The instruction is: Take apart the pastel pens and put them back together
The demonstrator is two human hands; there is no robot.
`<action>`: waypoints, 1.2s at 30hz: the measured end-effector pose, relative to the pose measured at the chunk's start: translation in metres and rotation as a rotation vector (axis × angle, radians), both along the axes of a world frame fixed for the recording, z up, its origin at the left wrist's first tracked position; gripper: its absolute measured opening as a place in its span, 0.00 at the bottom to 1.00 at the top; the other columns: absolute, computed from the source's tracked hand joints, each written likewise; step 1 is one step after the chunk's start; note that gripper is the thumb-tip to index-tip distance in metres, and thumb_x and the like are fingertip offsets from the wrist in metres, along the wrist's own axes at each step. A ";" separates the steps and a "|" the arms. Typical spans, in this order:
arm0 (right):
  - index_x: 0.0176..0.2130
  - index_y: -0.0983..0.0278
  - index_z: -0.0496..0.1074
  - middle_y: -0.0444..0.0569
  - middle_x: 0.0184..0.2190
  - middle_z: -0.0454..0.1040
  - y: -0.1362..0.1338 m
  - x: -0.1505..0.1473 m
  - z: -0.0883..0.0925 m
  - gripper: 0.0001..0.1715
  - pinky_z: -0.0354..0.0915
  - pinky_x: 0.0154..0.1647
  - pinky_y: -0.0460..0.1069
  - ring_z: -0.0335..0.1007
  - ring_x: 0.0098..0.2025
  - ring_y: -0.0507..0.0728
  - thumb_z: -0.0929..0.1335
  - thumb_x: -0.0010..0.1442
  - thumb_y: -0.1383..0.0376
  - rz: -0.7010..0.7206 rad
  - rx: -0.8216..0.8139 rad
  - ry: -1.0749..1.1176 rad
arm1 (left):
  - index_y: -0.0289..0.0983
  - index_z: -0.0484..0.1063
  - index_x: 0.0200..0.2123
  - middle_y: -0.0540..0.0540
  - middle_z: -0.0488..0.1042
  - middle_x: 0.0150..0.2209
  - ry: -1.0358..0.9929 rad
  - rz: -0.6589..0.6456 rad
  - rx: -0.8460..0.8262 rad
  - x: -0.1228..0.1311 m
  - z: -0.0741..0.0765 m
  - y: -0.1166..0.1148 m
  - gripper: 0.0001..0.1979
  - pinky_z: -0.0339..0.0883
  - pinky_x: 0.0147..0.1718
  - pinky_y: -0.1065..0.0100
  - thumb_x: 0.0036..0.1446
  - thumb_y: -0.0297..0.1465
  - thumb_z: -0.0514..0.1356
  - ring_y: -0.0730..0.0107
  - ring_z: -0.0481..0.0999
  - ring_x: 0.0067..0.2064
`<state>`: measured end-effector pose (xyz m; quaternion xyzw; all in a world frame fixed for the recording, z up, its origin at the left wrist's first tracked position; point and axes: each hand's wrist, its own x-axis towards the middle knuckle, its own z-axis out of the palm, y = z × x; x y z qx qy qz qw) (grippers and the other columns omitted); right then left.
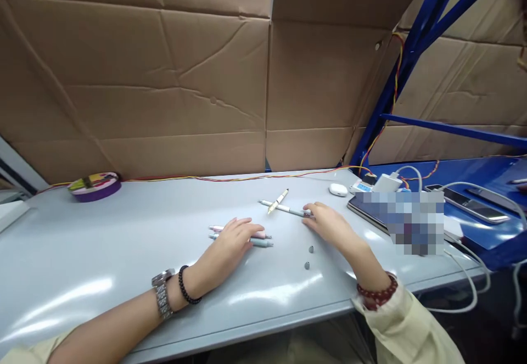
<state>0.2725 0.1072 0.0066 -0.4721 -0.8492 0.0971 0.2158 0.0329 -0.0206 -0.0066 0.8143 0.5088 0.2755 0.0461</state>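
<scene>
Pink pen (264,235) and blue-grey pen (261,242) side by side on the tabletop (135,238), under the loosely spread left hand (231,243), grip or mere touch impossible to tell. At 2 o'clock from there, cream pen (278,201) lying across white-and-grey pen (294,211), with finger and thumb of the right hand (328,224) narrowed on the latter's end. Two small grey pieces (310,249) at 7 o'clock from the right hand, white case (338,189) at 1 o'clock.

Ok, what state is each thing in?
Pink pen: flat, partly covered
Blue pen: flat, partly covered
Long pen: flat, under cream pen
Cream pen: lying across it
Left hand: over both covered pens, grip unclear
Right hand: at long pen's end, grip unclear
Grey bits: loose
Earbud case: closed
Charger: cable attached
Watch: worn
</scene>
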 end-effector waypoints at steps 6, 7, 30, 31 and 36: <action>0.29 0.62 0.68 0.45 0.27 0.74 -0.003 0.009 0.006 0.08 0.59 0.28 0.47 0.68 0.29 0.55 0.63 0.59 0.64 0.025 -0.002 0.093 | 0.40 0.64 0.48 0.46 0.68 0.45 0.048 0.010 -0.006 0.004 0.008 -0.007 0.14 0.61 0.47 0.60 0.59 0.22 0.52 0.62 0.65 0.48; 0.29 0.61 0.67 0.44 0.26 0.73 -0.006 0.013 0.008 0.11 0.59 0.28 0.47 0.68 0.28 0.54 0.61 0.61 0.62 0.016 0.007 0.127 | 0.40 0.64 0.48 0.46 0.68 0.43 0.059 0.014 -0.015 0.005 0.008 -0.008 0.14 0.62 0.44 0.61 0.60 0.22 0.51 0.63 0.66 0.46; 0.22 0.62 0.59 0.42 0.18 0.59 -0.127 -0.047 -0.028 0.20 0.52 0.24 0.46 0.55 0.22 0.51 0.57 0.65 0.64 0.176 0.132 0.493 | 0.38 0.70 0.39 0.42 0.71 0.44 -0.038 -0.207 0.235 0.015 0.016 -0.031 0.10 0.63 0.41 0.59 0.60 0.28 0.50 0.62 0.69 0.43; 0.21 0.62 0.58 0.41 0.17 0.58 -0.125 -0.048 -0.031 0.21 0.51 0.23 0.46 0.54 0.21 0.51 0.57 0.65 0.64 0.178 0.121 0.453 | 0.37 0.67 0.43 0.42 0.71 0.43 -0.004 -0.174 0.192 0.015 0.015 -0.031 0.10 0.64 0.40 0.61 0.60 0.31 0.52 0.62 0.70 0.41; 0.26 0.61 0.64 0.43 0.22 0.66 -0.122 -0.045 -0.032 0.16 0.57 0.27 0.46 0.62 0.26 0.53 0.58 0.65 0.64 0.249 -0.027 0.420 | 0.36 0.66 0.37 0.47 0.73 0.31 0.095 -0.069 0.122 0.018 0.006 -0.027 0.13 0.63 0.30 0.67 0.65 0.37 0.47 0.66 0.70 0.31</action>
